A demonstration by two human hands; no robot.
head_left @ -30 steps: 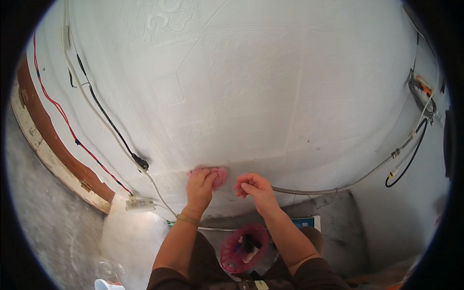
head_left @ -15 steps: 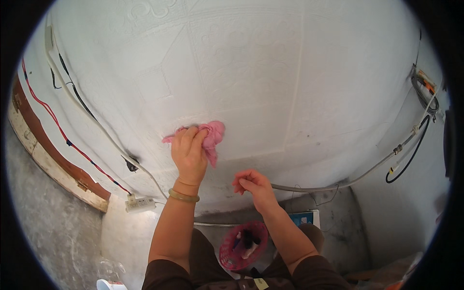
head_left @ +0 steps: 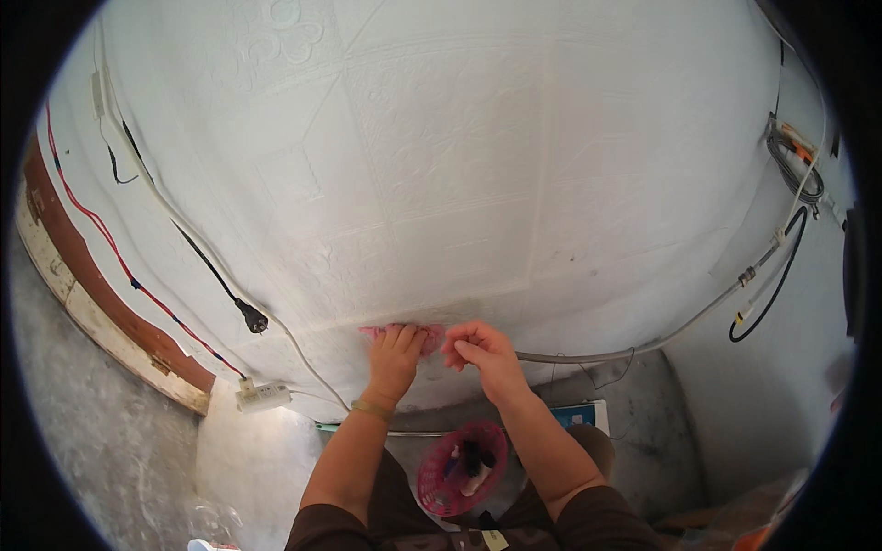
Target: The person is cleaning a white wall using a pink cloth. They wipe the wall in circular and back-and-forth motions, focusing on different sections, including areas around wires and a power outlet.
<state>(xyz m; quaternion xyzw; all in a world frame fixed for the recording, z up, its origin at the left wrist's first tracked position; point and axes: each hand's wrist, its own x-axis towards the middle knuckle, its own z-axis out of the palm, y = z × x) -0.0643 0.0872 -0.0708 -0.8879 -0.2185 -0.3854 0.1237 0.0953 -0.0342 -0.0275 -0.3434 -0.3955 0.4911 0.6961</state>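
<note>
A crumpled pink cloth [head_left: 430, 339] is pressed to the lower part of the white embossed wall [head_left: 441, 184]. My left hand [head_left: 395, 358] lies over it with fingers bent around it, and a pale bangle [head_left: 374, 410] circles that wrist. Just right of the cloth is my right hand [head_left: 481, 354], its fingers loosely curled in and the thumb folded across. Nothing shows in its grasp. Behind its wrist a grey hose [head_left: 634, 350] runs along the wall's foot.
Below my hands stands a pink plastic basket [head_left: 439, 491] with small items. At left are a power strip [head_left: 264, 397], a hanging black plug [head_left: 254, 319] and red wires [head_left: 110, 241]. A coiled grey cable [head_left: 792, 170] hangs at right. A blue-and-white flat box [head_left: 579, 416] lies near my knee.
My left hand has slid the pink cloth down the wall and slightly right, bringing it beside my right hand. The right hand has stayed nearly still. My view has shifted a little.
</note>
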